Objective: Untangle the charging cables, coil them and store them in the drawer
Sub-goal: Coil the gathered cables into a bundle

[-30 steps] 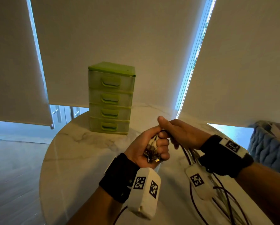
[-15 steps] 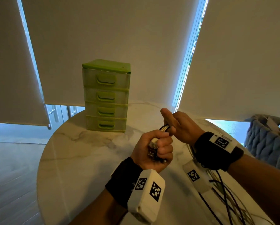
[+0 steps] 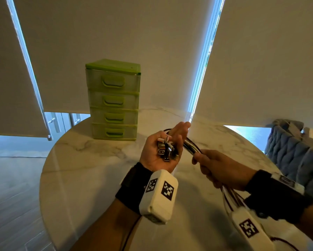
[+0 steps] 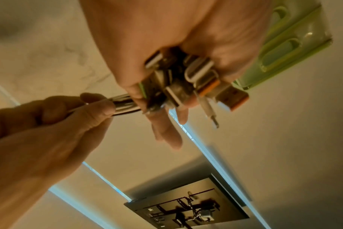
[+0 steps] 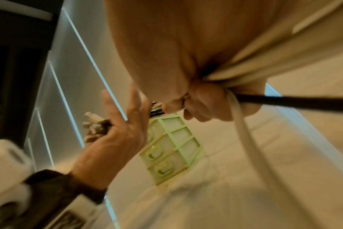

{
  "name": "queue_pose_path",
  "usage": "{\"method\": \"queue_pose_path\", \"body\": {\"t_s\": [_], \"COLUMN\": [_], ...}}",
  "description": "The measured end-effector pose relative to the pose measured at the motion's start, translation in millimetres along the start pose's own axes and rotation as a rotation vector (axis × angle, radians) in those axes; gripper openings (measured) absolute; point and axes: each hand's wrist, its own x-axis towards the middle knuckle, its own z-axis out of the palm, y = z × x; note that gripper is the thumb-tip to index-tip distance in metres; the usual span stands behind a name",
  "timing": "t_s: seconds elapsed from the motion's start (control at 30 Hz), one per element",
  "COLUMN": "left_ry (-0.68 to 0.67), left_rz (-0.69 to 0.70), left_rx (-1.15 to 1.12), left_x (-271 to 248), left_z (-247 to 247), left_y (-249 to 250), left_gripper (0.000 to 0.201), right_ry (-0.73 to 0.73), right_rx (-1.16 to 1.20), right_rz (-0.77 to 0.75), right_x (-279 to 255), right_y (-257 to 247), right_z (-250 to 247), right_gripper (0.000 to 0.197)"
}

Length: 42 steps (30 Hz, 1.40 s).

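Left hand (image 3: 161, 151) lying palm-up with fingers straight, cable plugs (image 3: 165, 149) resting in it, right hand (image 3: 219, 169) gripping the cable bundle (image 3: 191, 147) just beside, green 4-drawer unit (image 3: 114, 100) standing closed on the marble surface (image 3: 90, 160) behind.

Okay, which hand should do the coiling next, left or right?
Probably the right hand: it grips the cable bundle along its run, with the loose lengths trailing below it. The left hand lies open, palm up, cradling the plug ends, so it suits anchoring them.
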Motion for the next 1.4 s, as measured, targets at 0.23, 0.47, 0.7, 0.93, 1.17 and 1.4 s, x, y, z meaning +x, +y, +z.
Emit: {"method": "queue_pose_path", "body": {"t_s": [0.23, 0.47, 0.7, 0.93, 1.17, 1.4], "left_ry": [-0.120, 0.105, 0.124, -0.122, -0.285, -0.289], "left_rz": [0.081, 0.107, -0.134, -0.244, -0.098, -0.165], "left_rx": [0.085, 0.283, 0.643, 0.868, 0.900, 0.791], "left_x": [11, 13, 13, 0, -4, -5], "left_z": [-9, -8, -9, 1, 5, 12], "left_y": [3, 12, 0, -7, -4, -8], "left_gripper": [0.067, 0.044, 0.046, 0.016, 0.025, 0.063], "right_ry": [0.091, -0.031, 0.006, -0.037, 0.060, 0.140], "right_rx": [-0.429, -0.627, -1.146, -0.867, -0.700, -0.537], "right_rz": [-0.213, -0.184, -0.440, -0.830, -0.842, -0.749], "right_x": [-18, -59, -80, -59, -41, -30], "right_y": [7, 38, -8, -47, -52, -61], "right_z": [21, 16, 6, -20, -21, -19], "right_gripper": [0.025, 0.024, 0.032, 0.024, 0.018, 0.019]}}
